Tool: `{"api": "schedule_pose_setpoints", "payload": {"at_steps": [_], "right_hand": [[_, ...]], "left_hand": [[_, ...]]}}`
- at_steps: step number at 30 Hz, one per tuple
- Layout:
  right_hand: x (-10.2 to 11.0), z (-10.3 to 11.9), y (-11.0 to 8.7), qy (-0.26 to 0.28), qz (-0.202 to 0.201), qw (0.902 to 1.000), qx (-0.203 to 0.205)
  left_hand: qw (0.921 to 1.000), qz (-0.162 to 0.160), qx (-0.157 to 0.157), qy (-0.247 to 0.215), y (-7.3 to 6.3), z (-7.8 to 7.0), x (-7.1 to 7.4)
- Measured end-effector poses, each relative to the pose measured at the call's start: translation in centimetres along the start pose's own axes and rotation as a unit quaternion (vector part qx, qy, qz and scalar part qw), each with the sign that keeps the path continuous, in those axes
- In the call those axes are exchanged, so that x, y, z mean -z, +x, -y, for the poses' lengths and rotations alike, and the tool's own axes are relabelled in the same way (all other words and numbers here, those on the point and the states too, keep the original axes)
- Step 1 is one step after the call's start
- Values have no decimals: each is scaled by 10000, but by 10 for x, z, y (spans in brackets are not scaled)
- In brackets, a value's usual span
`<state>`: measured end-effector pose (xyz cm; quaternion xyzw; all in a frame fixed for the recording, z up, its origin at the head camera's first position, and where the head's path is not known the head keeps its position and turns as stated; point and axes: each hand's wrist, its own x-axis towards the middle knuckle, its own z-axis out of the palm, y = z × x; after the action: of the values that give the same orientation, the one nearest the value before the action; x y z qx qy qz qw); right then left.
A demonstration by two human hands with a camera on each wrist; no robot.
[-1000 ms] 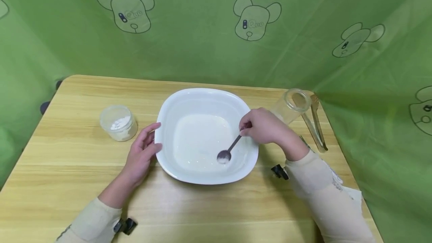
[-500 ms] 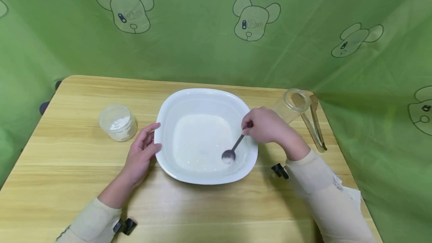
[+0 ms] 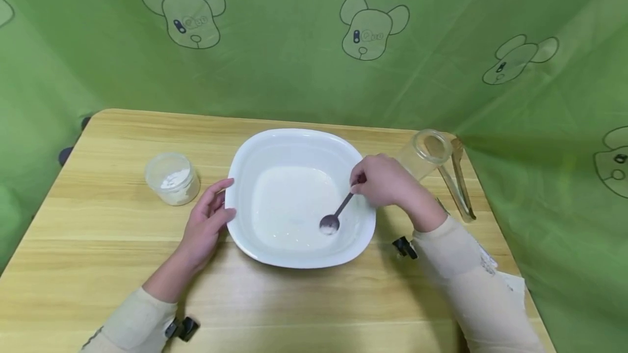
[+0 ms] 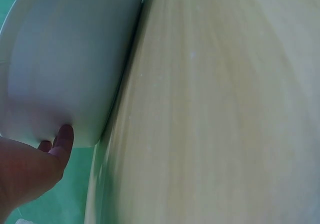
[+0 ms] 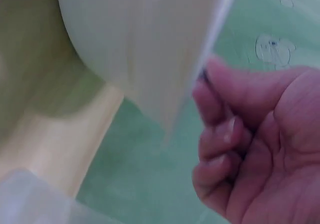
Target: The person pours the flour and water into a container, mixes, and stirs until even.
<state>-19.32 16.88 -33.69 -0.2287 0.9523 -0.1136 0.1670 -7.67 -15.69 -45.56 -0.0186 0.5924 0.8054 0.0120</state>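
Observation:
A white basin stands mid-table with milky white liquid in it. My left hand holds the basin's left side, thumb and index fingertips on the rim. Other fingertips press its outer wall, as the left wrist view shows. Over the basin's right side, my right hand pinches a dark spoon by its handle end. The spoon slants down to the left, its bowl low over the liquid with some white in it. In the right wrist view, the basin wall hides most of the spoon beyond the right fingers.
A clear tub with white powder stands to the left of the basin. At the back right are a glass jar and tongs. White paper lies partly under the right sleeve. A green curtain hangs behind the table.
The spoon's bowl has shifted slightly right, then a little back left, inside the basin with my right hand. The left hand and the basin keep their place.

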Motion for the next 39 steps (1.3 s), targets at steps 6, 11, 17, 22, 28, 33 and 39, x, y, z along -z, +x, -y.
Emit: {"api": "schedule_pose_setpoints", "payload": {"at_steps": [6, 11, 17, 22, 28, 33, 39], "right_hand": [[-4, -1, 11, 46, -971, 9949, -251], [-17, 9, 15, 588, -576, 9964, 225], [-9, 9, 9, 431, 77, 9985, 328], [5, 0, 7, -51, -758, 9960, -460], [-1, 3, 20, -155, -1627, 9858, -372], [-12, 12, 29, 131, -1566, 9876, 37], [-10, 15, 25, 601, -519, 9964, 303]], "left_hand": [[10000, -14, 26, 12, 0, 1, 0], [10000, -11, 7, 46, 0, 1, 1], [10000, 11, -41, 11, 1, -1, 0], [10000, 39, -38, -2, 1, -2, -1], [10000, 12, 19, 14, 1, -1, -2], [10000, -11, 63, 47, 1, 0, -1], [9999, -50, 57, 68, 0, -2, 0]]}}
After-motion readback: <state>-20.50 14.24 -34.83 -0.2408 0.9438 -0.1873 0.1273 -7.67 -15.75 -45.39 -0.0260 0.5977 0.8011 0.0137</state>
